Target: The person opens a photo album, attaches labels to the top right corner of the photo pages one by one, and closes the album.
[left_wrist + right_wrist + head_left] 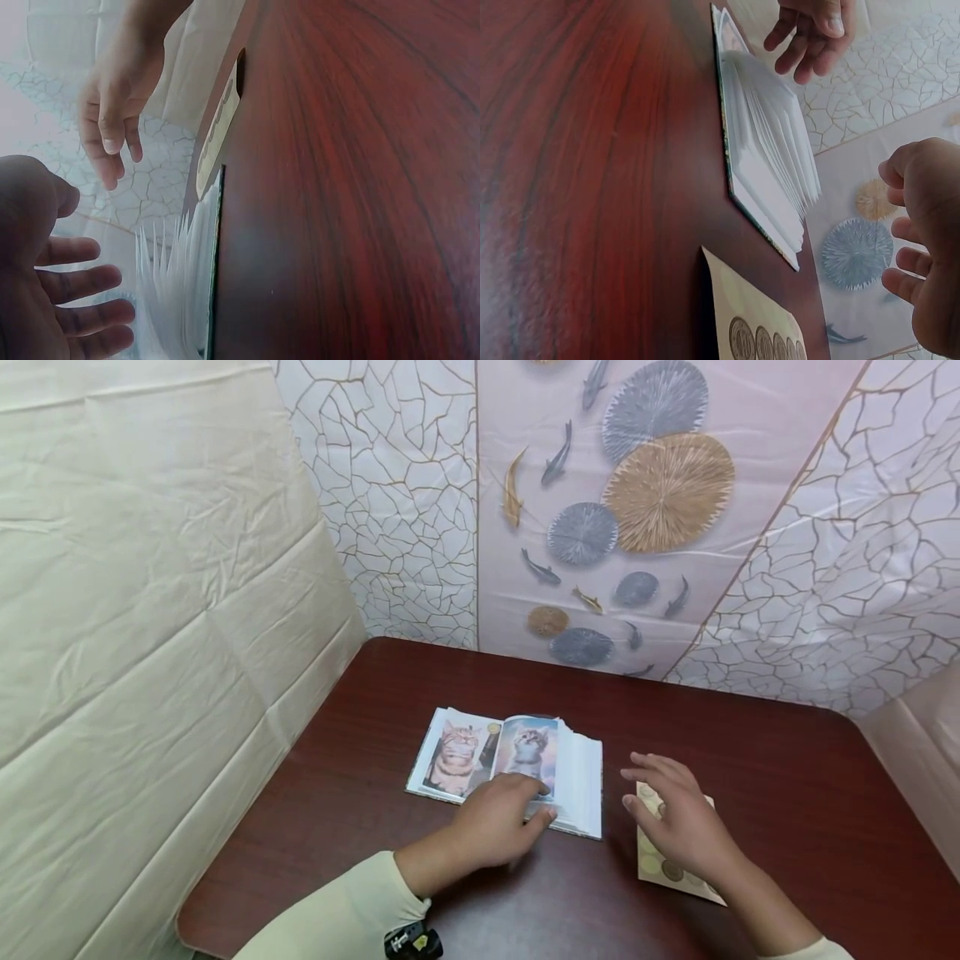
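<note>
An open photo album (pixel 588 789) lies on the table, with a cat picture (pixel 456 756) on the left page and a kitten picture (pixel 528 747) on the right. Over its near edge hovers my left hand (pixel 495 822), fingers loosely bent and holding nothing. In the left wrist view, the album's clear sleeves (pixel 169 277) fan upward beside those fingers. My right hand (pixel 678 827) is raised over a beige card (pixel 651 864) printed with coin-like circles, partly hiding it. Its fingers are apart and grip nothing, as the right wrist view shows.
The dark red-brown table (pixel 337 827) has rounded corners. Cream cloth (pixel 187 610) hangs along the left side, and a patterned curtain with fish and round leaves (pixel 667 493) hangs behind. A small black device (pixel 412 941) sits by the left sleeve.
</note>
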`<state>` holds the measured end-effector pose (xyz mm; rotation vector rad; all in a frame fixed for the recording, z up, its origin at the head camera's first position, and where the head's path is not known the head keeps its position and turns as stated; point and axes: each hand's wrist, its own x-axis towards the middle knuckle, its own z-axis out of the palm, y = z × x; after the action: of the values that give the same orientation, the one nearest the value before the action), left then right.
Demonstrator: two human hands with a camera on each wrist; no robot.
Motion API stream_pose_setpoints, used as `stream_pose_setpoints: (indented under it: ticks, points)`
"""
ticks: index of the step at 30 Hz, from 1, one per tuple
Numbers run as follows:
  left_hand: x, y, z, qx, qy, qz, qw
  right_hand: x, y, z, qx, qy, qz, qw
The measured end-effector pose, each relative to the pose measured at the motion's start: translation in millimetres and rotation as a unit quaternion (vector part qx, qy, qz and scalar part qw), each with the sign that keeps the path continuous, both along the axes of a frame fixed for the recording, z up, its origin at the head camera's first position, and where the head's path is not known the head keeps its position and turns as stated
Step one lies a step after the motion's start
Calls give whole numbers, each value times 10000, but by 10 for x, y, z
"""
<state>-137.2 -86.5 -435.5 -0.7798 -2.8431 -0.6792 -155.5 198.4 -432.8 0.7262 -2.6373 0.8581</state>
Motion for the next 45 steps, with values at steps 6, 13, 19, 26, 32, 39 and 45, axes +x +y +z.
stream_pose_setpoints:
  ticks: [6,13,19,26,32,39,45]
  points:
    - [15,87,-15,35,-57,-186,9998,63,88,-6,87,13,-86,9999]
    - [44,182,-44,-33,64,-264,9996,164,181,-46,49,-4,-202,9998]
    - [65,246,-60,-66,100,-319,9994,202,244,-116,-11,262,-247,9993]
    - [91,346,-50,-98,177,-462,9987,250,316,-167,-54,289,-329,9990]
    - [110,426,-53,-92,290,-531,9981,274,389,-190,-62,509,-313,9982]
    - [126,501,-53,-81,370,-734,9966,310,471,-219,-56,620,-344,9975]
    - [149,580,-76,-109,287,-771,9965,356,522,-230,-23,529,-402,9978]
